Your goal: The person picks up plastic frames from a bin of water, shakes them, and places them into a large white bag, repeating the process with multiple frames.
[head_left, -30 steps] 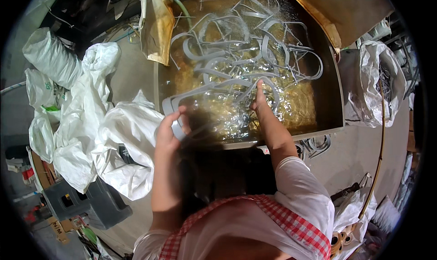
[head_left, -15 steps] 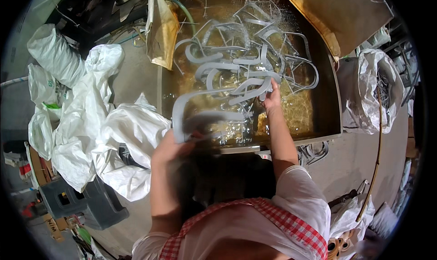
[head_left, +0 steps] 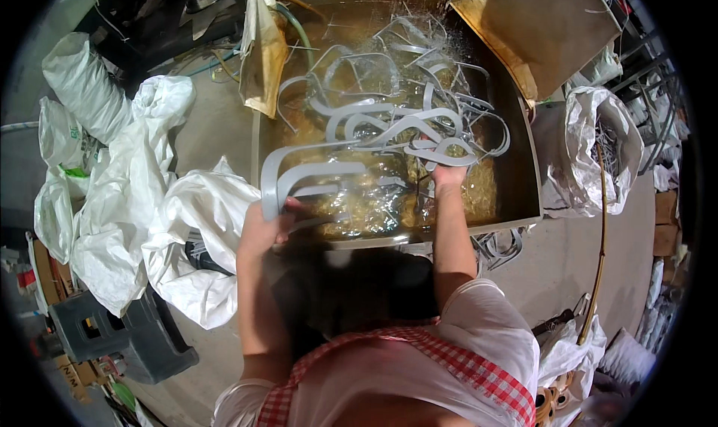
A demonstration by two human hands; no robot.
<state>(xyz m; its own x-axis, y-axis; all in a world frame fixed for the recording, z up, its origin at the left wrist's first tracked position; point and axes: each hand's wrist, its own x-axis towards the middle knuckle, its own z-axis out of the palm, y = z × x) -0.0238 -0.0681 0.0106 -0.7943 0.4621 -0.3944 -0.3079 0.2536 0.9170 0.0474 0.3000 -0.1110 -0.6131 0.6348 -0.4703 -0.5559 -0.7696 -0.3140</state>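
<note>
My left hand (head_left: 260,229) is closed around the bent ends of grey curved plastic strips (head_left: 270,179) at the near left edge of a metal tank of water. Two of these strips lie nested, their long arms reaching right over the water. My right hand (head_left: 449,176) is wrapped around a looped grey plastic strip (head_left: 458,160) above the near right part of the water; its fingertips are partly hidden under the strips. Beyond both hands, several more grey curved strips (head_left: 374,90) with thin sprues lie tangled in the water.
The tank's front rim (head_left: 351,244) runs just before my body. White sacks (head_left: 120,210) lie to the left, by a dark plastic stool (head_left: 123,337). On the right stand an open white sack (head_left: 580,150) and a thin pole (head_left: 603,232). A stained board (head_left: 535,34) leans at the back right.
The second strip at my left hand has come up beside the first. My right hand has moved slightly nearer and right, and the strips by it have shifted. The view has shifted a little.
</note>
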